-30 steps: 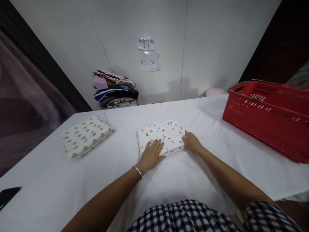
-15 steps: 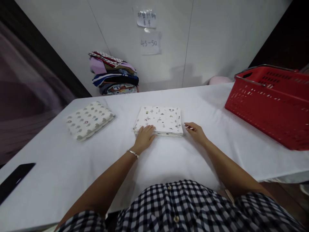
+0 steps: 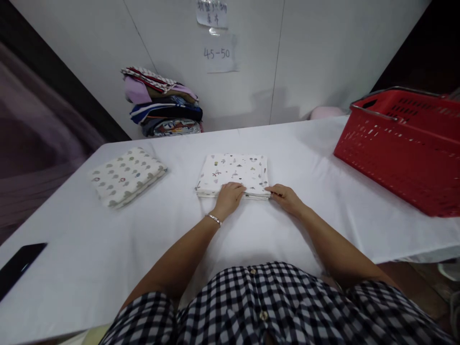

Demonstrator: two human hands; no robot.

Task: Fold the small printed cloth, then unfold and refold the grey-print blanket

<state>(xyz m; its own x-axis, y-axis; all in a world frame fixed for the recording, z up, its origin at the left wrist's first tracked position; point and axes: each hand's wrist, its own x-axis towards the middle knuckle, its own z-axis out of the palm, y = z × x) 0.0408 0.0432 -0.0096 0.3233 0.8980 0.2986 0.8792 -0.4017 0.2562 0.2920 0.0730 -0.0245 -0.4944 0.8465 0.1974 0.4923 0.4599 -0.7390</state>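
Observation:
A white cloth (image 3: 233, 170) with small printed figures lies folded into a flat rectangle in front of me. At its front edge is my left hand (image 3: 230, 199), fingers bent over the top layer and thumb against the edge. My right hand (image 3: 287, 199) pinches the front right corner of the same cloth between thumb and fingers. Off to the left rests a second folded cloth (image 3: 125, 177), white with grey tree-like shapes; neither hand touches it.
A red plastic basket (image 3: 398, 163) with metal handles stands at the right. Several folded fabrics form a pile (image 3: 163, 105) beyond the table's back edge, by the wall. A dark phone-like object (image 3: 21, 268) lies at the left on the white-covered table (image 3: 108, 268).
My left hand has slid right along the cloth's front edge, its fingers now bent. My right hand has moved left from beside the cloth onto its corner. The view has shifted slightly.

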